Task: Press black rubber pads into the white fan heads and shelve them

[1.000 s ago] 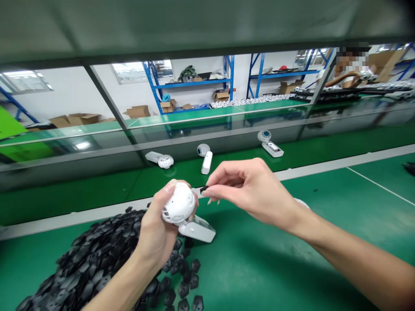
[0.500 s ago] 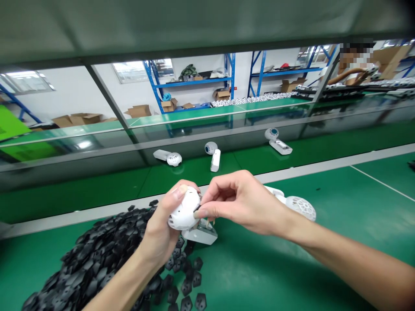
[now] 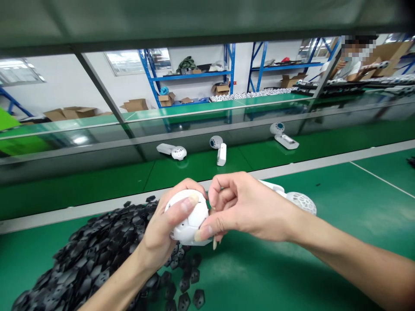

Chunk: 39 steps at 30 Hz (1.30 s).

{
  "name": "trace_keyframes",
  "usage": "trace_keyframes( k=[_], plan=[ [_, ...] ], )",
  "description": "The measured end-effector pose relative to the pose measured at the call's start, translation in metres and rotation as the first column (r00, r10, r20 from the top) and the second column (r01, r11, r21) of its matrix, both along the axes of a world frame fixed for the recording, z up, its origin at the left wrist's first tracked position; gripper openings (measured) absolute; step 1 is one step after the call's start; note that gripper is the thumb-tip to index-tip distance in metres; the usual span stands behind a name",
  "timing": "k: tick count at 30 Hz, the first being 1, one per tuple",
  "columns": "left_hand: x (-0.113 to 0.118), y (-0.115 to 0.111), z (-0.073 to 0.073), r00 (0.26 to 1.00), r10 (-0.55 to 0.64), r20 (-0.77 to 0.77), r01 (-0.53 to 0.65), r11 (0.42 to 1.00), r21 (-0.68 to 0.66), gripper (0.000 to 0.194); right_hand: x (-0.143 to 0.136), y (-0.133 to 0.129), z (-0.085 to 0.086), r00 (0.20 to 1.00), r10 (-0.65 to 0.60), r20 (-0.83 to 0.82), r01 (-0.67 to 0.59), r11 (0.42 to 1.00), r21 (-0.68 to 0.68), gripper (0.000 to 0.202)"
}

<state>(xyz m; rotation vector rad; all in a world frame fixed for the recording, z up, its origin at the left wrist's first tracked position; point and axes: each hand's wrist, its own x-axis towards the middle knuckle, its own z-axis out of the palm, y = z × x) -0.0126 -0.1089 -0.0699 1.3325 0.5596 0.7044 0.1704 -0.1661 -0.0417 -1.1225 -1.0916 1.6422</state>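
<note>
My left hand (image 3: 164, 222) is wrapped round the round head of a white handheld fan (image 3: 200, 212), with its thumb lying across the front. Most of the fan's handle is hidden beneath the head and my hands. My right hand (image 3: 248, 207) is at the right side of the head, thumb pressed on the lower edge and the other fingers curled beside and behind it. No black piece shows between its fingers. Left of and below the hands lies a big heap of black pentagon pieces (image 3: 90, 255), with several loose ones (image 3: 199, 298) at its right edge.
Another white fan (image 3: 301, 201) with a lattice head lies just behind my right wrist. Along the green strip beyond the pale rail lie three more fans: left (image 3: 179, 152), middle (image 3: 221, 154) and right (image 3: 285, 141). A person (image 3: 352, 65) works at the far right bench.
The fan head has turned in my left hand, so more of its white face shows and its handle is mostly hidden. The dark piece at my right fingertips is out of sight; those fingers have curled.
</note>
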Motion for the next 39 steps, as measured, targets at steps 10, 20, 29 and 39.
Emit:
trace_keyframes(
  k=[10,20,29,39],
  plan=[
    [0.001,0.0,0.005,0.998,0.037,-0.052,-0.036,0.999,0.019,0.043,0.003,-0.004,0.001,0.99,0.009,0.139,-0.015,0.999,0.041,0.065],
    [0.002,0.004,0.005,0.989,0.149,0.023,-0.149,0.988,0.035,0.036,-0.005,-0.003,-0.022,0.875,-0.276,0.399,-0.027,0.793,0.608,0.045],
    [0.002,0.008,0.014,0.982,0.18,-0.064,-0.169,0.975,0.146,0.035,-0.003,-0.006,-0.037,0.663,-0.507,0.551,-0.117,0.656,0.745,0.039],
    [0.005,0.02,0.007,0.974,0.212,-0.077,-0.191,0.957,0.218,0.041,-0.017,-0.019,-0.046,0.191,-0.091,0.977,-0.687,0.698,0.2,0.015]
  ],
)
